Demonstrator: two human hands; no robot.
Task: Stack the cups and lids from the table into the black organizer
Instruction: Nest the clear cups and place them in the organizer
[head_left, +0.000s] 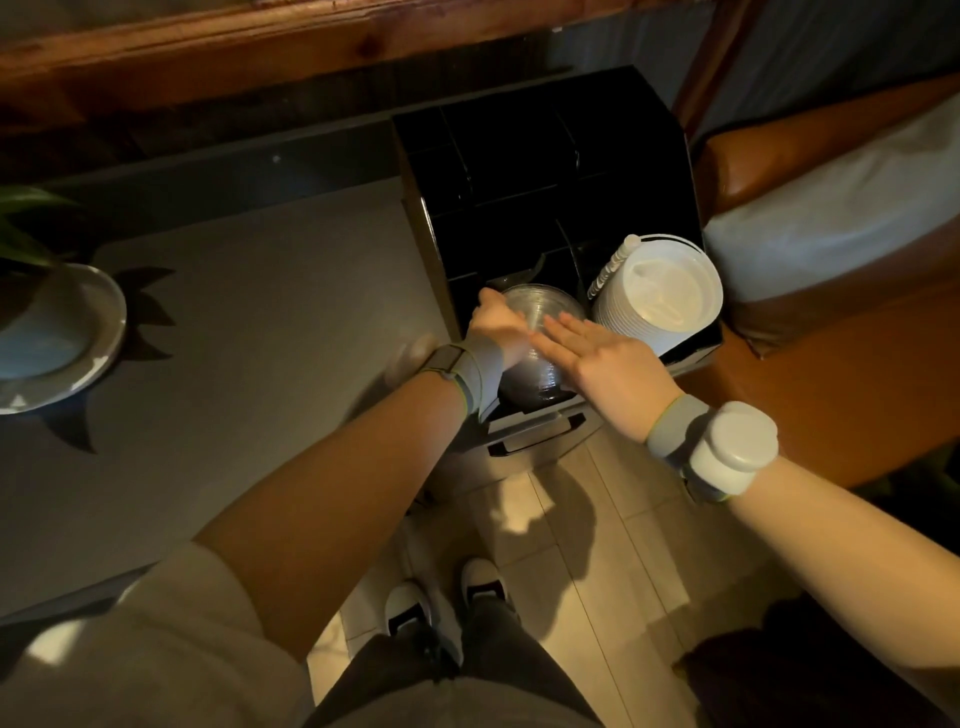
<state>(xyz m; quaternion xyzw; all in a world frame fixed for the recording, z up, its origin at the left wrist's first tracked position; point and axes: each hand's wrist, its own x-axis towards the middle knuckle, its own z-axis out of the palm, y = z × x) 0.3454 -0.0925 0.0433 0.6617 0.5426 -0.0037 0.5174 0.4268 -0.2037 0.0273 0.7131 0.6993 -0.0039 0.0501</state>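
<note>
Left hand (496, 325) gripping clear lids (535, 332) in black organizer (545, 166), right hand (602, 353) open flat above

Single head view, steep downward, close over black organizer (545, 171) at frame centre; dim, possibly wide-angle bowing at edges.

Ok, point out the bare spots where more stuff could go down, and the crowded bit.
Free: the grey table between the plant dish and the black organizer. Crowded: the organizer's front, where both hands meet at the clear lids beside the white lid stack.
</note>
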